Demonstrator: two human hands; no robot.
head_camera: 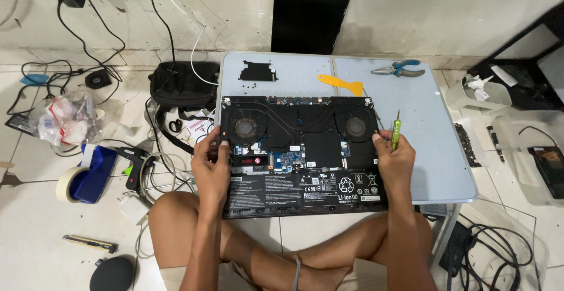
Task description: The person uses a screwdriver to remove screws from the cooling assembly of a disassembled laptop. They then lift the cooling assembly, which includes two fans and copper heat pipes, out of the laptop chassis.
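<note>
White rectangular labels (320, 180) on the laptop's black battery (305, 189).

Both hands (212, 164) prob. gripping, apart.

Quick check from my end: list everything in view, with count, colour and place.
opened laptop: one, black, on table, both hands gripping its sides
table: one, pale blue, low
screwdriver: one, yellow-green, in right hand
pry tool: one, orange, behind laptop
pliers: one, blue-handled, table's far right
black plate: one, table's far left
bag: one, black, floor left
glue gun: one, black, floor left
tape roll: one, cream, floor left
left hand: on laptop's left edge
right hand: on laptop's right edge
</note>
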